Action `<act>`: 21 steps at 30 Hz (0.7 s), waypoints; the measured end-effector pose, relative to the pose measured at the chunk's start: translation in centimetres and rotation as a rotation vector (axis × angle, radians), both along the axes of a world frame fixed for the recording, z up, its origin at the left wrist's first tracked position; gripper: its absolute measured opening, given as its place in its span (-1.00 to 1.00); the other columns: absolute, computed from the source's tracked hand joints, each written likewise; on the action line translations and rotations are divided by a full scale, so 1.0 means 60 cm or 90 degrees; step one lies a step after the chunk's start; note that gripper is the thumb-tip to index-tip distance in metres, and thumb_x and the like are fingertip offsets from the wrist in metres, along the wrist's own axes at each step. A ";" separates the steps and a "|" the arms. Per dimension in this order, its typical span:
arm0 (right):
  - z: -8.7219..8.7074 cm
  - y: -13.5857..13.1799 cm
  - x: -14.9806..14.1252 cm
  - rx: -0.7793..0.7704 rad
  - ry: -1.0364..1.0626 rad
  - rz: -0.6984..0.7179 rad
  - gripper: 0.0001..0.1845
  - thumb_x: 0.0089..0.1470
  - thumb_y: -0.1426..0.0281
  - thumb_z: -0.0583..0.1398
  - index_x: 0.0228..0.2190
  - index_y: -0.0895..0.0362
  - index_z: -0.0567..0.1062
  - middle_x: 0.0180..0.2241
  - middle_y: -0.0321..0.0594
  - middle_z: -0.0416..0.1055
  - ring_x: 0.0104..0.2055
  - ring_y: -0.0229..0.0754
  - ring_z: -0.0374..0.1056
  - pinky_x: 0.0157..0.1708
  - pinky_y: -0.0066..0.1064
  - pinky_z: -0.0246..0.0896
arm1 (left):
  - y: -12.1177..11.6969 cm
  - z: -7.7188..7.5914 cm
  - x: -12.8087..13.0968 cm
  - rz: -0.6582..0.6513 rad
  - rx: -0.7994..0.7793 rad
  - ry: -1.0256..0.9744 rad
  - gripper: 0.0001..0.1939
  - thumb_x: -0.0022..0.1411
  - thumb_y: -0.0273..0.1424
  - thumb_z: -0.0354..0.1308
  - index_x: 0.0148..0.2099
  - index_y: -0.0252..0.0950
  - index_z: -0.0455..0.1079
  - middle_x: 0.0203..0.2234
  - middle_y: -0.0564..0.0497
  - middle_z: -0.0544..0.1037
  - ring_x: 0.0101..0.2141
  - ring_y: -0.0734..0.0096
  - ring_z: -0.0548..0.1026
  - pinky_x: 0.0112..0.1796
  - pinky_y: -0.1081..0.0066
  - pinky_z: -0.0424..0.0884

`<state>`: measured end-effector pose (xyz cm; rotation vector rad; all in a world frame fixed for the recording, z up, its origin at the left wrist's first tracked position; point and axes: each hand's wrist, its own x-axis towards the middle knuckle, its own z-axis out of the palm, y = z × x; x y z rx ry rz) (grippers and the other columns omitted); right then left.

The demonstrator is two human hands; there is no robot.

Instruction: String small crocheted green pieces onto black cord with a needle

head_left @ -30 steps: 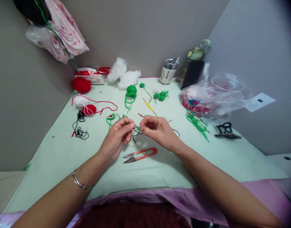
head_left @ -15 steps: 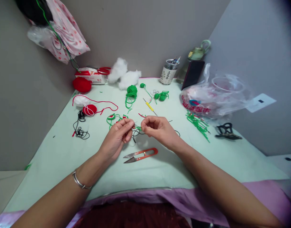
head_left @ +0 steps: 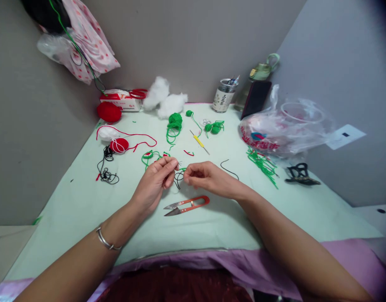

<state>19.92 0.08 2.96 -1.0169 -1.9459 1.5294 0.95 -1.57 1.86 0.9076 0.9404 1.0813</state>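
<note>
My left hand [head_left: 158, 176] is closed in a pinch, with thin dark ends of black yarn [head_left: 180, 163] poking out past its fingertips. Just right of it, my right hand [head_left: 208, 178] has thumb and fingers pressed together; whatever they hold is too small to make out. Loops of black yarn [head_left: 178, 179] show between and below the two hands. Partly behind my left hand lie green crocheted pieces [head_left: 147, 155] with red and white on them. Orange-handled thread snips [head_left: 193, 203] rest on the table in front of my hands, blades pointing left.
Beyond my hands lie a yellow-handled crochet hook [head_left: 197, 139] and green yarn [head_left: 174, 121]. Red yarn [head_left: 119, 145] and tangled black yarn [head_left: 108, 176] are at left. White stuffing [head_left: 170, 105] sits at the back. A plastic bag [head_left: 284, 130] and cut green strands [head_left: 262, 165] occupy the right.
My right hand has lowered and shifted slightly left, turning flatter, so the red scrap and black strand behind it show more. My left hand stays in place.
</note>
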 end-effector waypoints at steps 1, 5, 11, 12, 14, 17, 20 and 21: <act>0.001 0.002 0.001 0.017 0.004 -0.018 -0.77 0.20 0.30 0.16 -0.42 0.18 0.46 -0.50 -0.33 0.31 -0.45 -0.32 0.20 -0.42 -0.47 0.13 | 0.000 0.000 0.000 -0.004 0.001 0.004 -0.81 0.26 -0.28 0.24 -0.29 -0.30 0.40 -0.67 0.18 0.27 -0.66 0.64 0.07 -0.56 0.57 0.04; 0.008 0.004 0.000 0.063 0.063 -0.114 -0.70 0.23 0.23 0.17 -0.41 0.19 0.49 -0.47 -0.30 0.36 -0.43 -0.32 0.24 -0.38 -0.47 0.19 | -0.001 0.000 0.001 -0.023 0.013 0.022 -0.79 0.28 -0.26 0.22 -0.30 -0.30 0.39 -0.71 0.20 0.21 -0.65 0.61 0.03 -0.55 0.55 0.01; 0.008 -0.002 -0.012 0.053 0.128 -0.178 -0.72 0.09 0.19 0.31 -0.31 0.18 0.55 -0.40 -0.27 0.42 -0.39 -0.30 0.26 -0.40 -0.47 0.24 | -0.005 -0.001 0.002 -0.047 0.031 0.062 -0.77 0.32 -0.24 0.18 -0.30 -0.29 0.38 -0.73 0.21 0.17 -0.64 0.59 0.00 -0.53 0.54 0.00; 0.007 -0.002 -0.014 0.054 0.130 -0.178 -0.71 0.08 0.19 0.32 -0.33 0.18 0.55 -0.41 -0.27 0.42 -0.38 -0.30 0.26 -0.40 -0.46 0.24 | -0.006 -0.002 0.002 -0.053 0.033 0.071 -0.77 0.32 -0.23 0.18 -0.30 -0.29 0.38 -0.74 0.22 0.16 -0.64 0.58 0.00 -0.53 0.54 0.01; 0.003 -0.002 -0.015 0.063 0.129 -0.184 -0.70 0.07 0.17 0.32 -0.37 0.18 0.55 -0.43 -0.27 0.40 -0.40 -0.30 0.25 -0.40 -0.45 0.23 | -0.007 -0.003 0.002 -0.065 0.034 0.084 -0.76 0.32 -0.23 0.18 -0.30 -0.29 0.39 -0.73 0.22 0.16 -0.64 0.59 0.01 -0.53 0.53 0.01; 0.003 -0.002 -0.012 0.085 0.131 -0.204 -0.70 0.07 0.16 0.32 -0.40 0.17 0.54 -0.43 -0.27 0.40 -0.42 -0.30 0.24 -0.42 -0.45 0.21 | -0.005 -0.006 0.005 -0.086 0.036 0.090 -0.76 0.29 -0.23 0.20 -0.32 -0.29 0.40 -0.71 0.22 0.18 -0.65 0.61 0.00 -0.54 0.52 -0.02; 0.007 0.000 -0.008 0.099 0.131 -0.217 -0.73 0.08 0.20 0.31 -0.42 0.18 0.52 -0.45 -0.29 0.39 -0.44 -0.32 0.21 -0.43 -0.45 0.17 | -0.003 -0.006 0.006 -0.106 0.027 0.091 -0.79 0.26 -0.24 0.24 -0.28 -0.29 0.45 -0.70 0.23 0.17 -0.66 0.62 0.00 -0.54 0.51 -0.04; 0.009 0.000 -0.006 0.100 0.132 -0.224 -0.74 0.09 0.22 0.31 -0.43 0.17 0.51 -0.45 -0.29 0.39 -0.44 -0.32 0.21 -0.42 -0.45 0.17 | -0.002 -0.006 0.006 -0.112 0.023 0.094 -0.80 0.24 -0.24 0.25 -0.27 -0.29 0.46 -0.70 0.23 0.17 -0.66 0.62 0.01 -0.55 0.51 -0.05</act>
